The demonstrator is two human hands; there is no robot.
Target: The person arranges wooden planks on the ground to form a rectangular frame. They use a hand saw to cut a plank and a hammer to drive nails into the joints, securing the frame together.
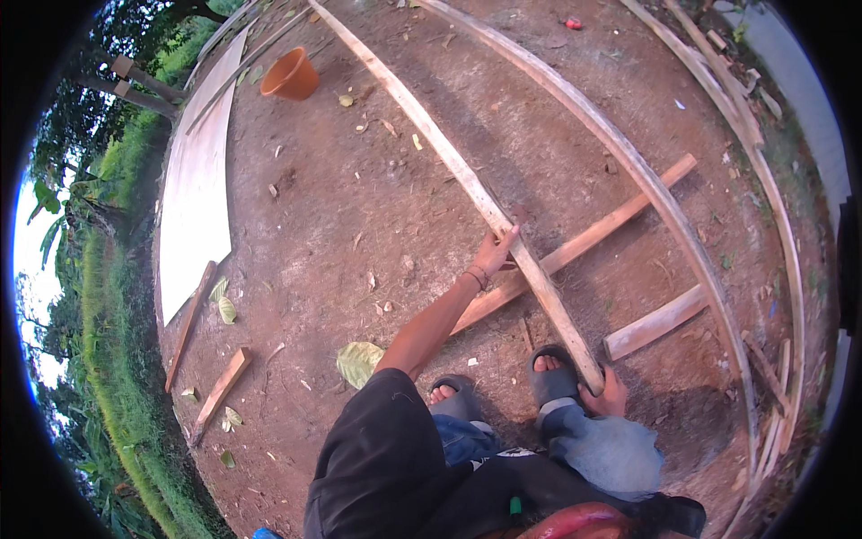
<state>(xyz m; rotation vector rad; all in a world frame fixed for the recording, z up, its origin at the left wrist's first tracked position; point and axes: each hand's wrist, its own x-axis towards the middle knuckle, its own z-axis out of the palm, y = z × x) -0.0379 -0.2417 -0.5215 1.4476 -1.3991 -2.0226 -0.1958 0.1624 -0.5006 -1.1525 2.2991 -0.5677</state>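
A long wooden batten runs from the far top of the view down to a near end by my right foot. My left hand grips it partway along, with the arm stretched forward and a thin band on the wrist. At the near end, my right hand is wrapped round the batten's tip; most of its fingers are hidden. Beneath the batten a shorter wooden piece crosses at an angle. Another long batten lies to the right, over that crosspiece and by a short board.
An orange bucket stands at the far left beside a pale flat sheet. Two short wood offcuts lie at left, near dry leaves. More long strips line the right edge. My sandalled feet stand on bare earth.
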